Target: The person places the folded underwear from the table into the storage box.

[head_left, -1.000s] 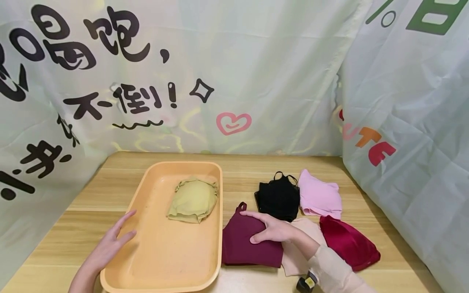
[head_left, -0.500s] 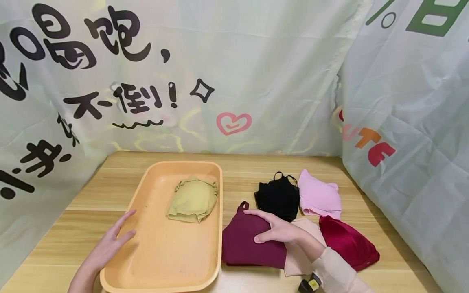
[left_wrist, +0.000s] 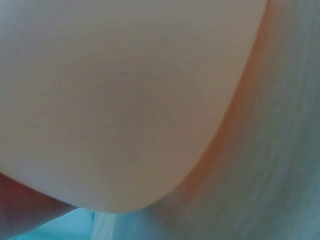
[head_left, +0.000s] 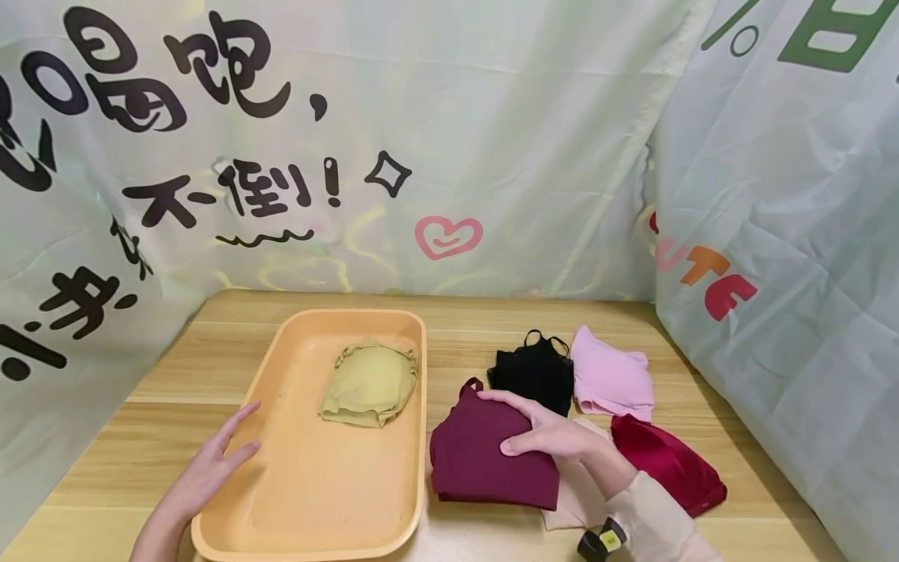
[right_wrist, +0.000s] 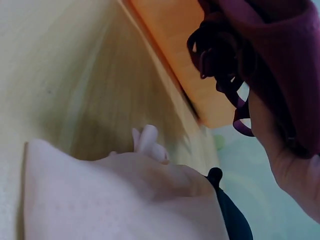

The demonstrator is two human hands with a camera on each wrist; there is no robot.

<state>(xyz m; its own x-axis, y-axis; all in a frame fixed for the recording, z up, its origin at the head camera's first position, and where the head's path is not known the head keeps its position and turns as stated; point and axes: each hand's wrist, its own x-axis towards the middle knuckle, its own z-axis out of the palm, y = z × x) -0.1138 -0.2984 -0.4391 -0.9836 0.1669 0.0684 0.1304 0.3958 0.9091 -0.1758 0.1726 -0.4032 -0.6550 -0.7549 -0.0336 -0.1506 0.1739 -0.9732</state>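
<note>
We see the right hand (head_left: 555,433) gripping the folded plum garment (head_left: 477,460), thumb on the near side and fingers spread along the far edge, the gap between them filled by cloth. In the right wrist view, we see its straps dangling from the grip, and the side in view is raised above the wooden table (head_left: 463,336). Just left of the grip stands the orange tray (head_left: 316,499), a folded yellow-green garment (head_left: 372,382) lying inside. At the tray's far side from the grip is the left hand (head_left: 211,468), fingers straight and holding nothing; we cannot tell whether it touches the rim. Just beyond the grip lies a black garment (head_left: 530,378), with a lilac one (head_left: 612,378) beyond and to the right. A beige garment (head_left: 572,499) lies partly under the right forearm, and a crimson one (head_left: 663,460) right of the grip.
</note>
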